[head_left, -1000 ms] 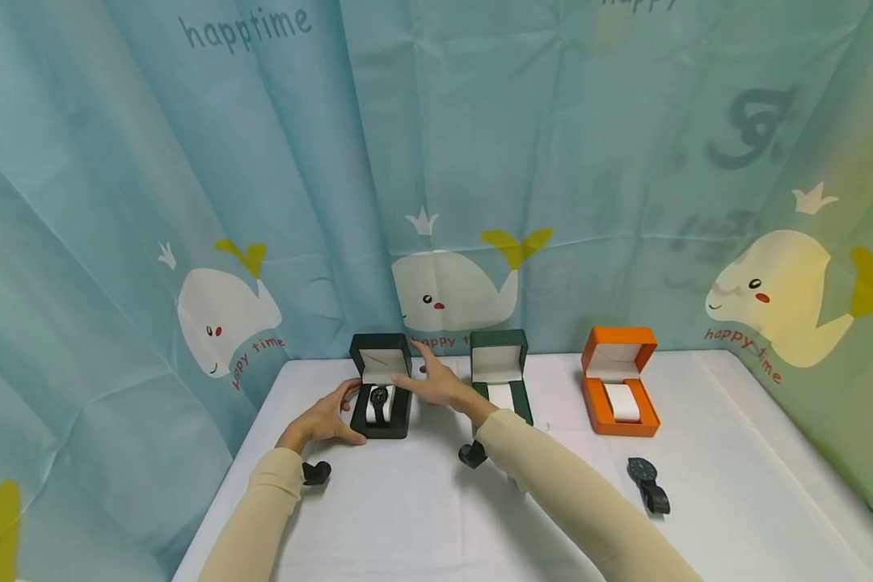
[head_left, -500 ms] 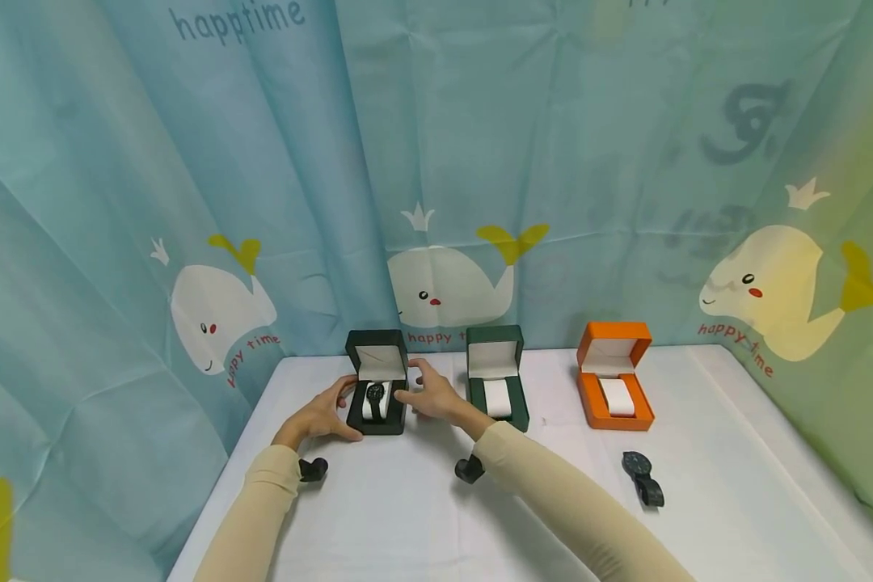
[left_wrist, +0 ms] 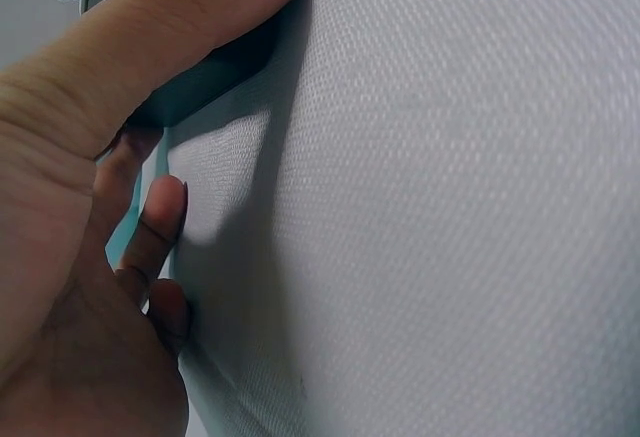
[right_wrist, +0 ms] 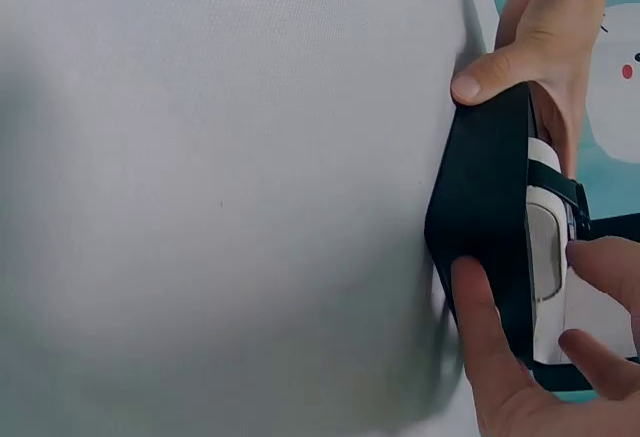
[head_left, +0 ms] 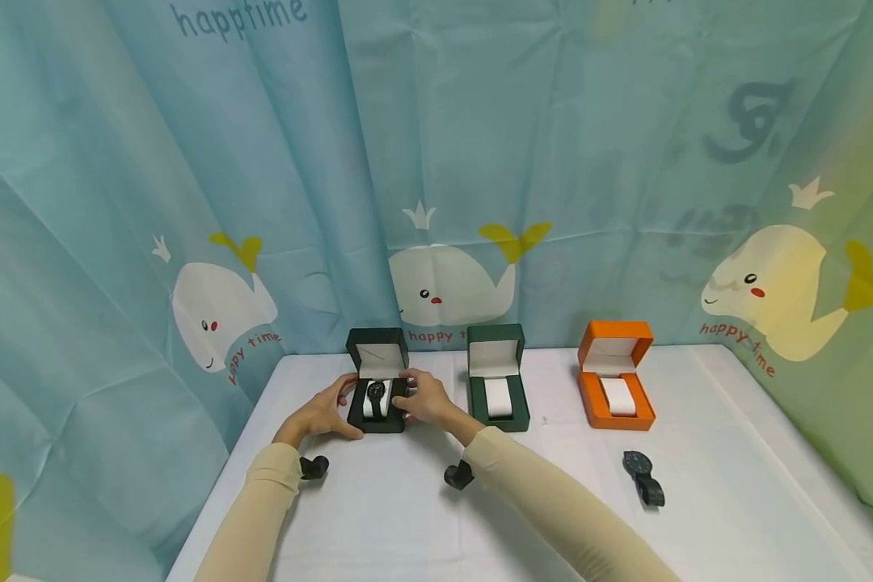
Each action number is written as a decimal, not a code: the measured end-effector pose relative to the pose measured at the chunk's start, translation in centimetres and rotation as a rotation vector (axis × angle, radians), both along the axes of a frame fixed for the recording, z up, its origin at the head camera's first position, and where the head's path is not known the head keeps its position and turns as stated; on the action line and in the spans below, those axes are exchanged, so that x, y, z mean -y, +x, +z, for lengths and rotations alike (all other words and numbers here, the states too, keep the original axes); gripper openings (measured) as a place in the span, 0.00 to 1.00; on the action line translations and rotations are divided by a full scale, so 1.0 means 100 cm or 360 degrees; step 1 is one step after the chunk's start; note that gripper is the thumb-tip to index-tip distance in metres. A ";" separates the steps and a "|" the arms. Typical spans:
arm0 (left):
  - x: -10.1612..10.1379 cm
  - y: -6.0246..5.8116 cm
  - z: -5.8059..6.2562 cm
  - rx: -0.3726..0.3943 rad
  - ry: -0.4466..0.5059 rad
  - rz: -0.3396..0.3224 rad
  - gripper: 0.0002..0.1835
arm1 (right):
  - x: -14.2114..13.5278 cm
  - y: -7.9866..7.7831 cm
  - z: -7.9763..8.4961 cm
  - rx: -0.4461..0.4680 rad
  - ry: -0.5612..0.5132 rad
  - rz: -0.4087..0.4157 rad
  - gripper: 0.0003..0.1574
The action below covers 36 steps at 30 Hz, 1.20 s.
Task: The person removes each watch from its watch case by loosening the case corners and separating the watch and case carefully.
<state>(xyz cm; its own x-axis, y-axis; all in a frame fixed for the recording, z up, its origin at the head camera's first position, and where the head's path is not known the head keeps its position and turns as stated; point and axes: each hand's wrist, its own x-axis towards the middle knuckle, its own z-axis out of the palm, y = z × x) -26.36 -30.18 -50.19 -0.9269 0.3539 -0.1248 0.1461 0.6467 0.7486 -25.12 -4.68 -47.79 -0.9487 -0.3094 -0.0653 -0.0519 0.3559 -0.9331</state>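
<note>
A black watch box (head_left: pixel 378 423) stands with its lid up at the table's back left. On the white cushion inside it sits a black wristwatch (head_left: pixel 376 394), its strap wrapped round the cushion. My left hand (head_left: pixel 322 415) grips the box's left side, thumb at the front corner and fingers further back along the wall. From the other side my right hand (head_left: pixel 429 400) holds the box: in the right wrist view one finger (right_wrist: pixel 475 297) lies against the dark outer wall, while other fingertips reach over the edge by the cushion (right_wrist: pixel 544 247).
A green watch box (head_left: pixel 498 420) and an orange watch box (head_left: pixel 618 419) stand to the right, lids up, each with a bare white cushion. A second black watch (head_left: pixel 642 477) lies on the white tablecloth (head_left: pixel 378 525) at front right. A whale-print curtain (head_left: pixel 451 145) hangs behind.
My right hand has come down from beside the lid onto the right side of the black box. The left hand keeps its hold there, and the watch stays on its cushion.
</note>
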 end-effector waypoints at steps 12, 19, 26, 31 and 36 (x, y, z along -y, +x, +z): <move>-0.003 0.000 0.003 -0.0009 -0.0007 -0.0014 0.64 | 0.009 -0.001 -0.002 -0.0182 0.0252 -0.0095 0.27; -0.002 -0.001 0.004 -0.0030 -0.0015 -0.0033 0.63 | 0.008 -0.001 -0.003 -0.0193 0.0282 -0.0107 0.27; -0.003 -0.001 0.004 -0.0025 -0.0026 -0.0026 0.63 | 0.008 0.000 -0.005 -0.0127 0.0204 -0.0105 0.28; -0.005 0.000 0.005 0.0011 -0.0071 -0.0007 0.64 | 0.008 0.000 -0.006 -0.0102 0.0175 -0.0099 0.28; -0.006 0.003 0.012 0.0037 -0.0163 0.0006 0.66 | 0.008 -0.001 -0.006 -0.0178 0.0217 -0.0076 0.27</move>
<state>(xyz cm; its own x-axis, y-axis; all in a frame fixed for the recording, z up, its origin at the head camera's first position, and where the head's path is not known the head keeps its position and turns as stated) -26.10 -29.55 -49.03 -0.9246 0.3348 -0.1818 0.1269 0.7207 0.6816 -25.20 -5.51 -48.36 -0.9657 -0.2595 0.0034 -0.1330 0.4834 -0.8652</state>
